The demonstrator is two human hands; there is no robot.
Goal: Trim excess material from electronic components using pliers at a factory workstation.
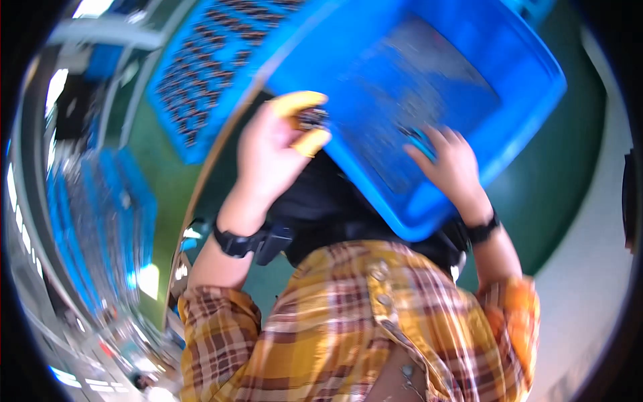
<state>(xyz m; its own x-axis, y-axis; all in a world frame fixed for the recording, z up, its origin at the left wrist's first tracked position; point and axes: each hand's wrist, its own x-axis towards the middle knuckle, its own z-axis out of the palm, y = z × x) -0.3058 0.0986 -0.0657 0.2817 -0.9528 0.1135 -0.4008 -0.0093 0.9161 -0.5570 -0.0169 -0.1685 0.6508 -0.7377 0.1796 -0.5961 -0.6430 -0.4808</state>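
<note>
My left hand, with yellow covers on its thumb and finger, pinches a small dark part with coppery glints beside the near left wall of a blue plastic bin. Blur hides what kind of part it is. Over the bin, my right hand is closed round a small hand tool with teal handles. Its dark tip points away to the left, and its exact kind is too blurred to tell. The two hands are apart.
Left of the bin, a blue tray carries rows of many small dark parts, beside a wooden edge. Stacked blue trays stand farther left. Small grey scraps lie across the bin's bottom. Green floor shows at right.
</note>
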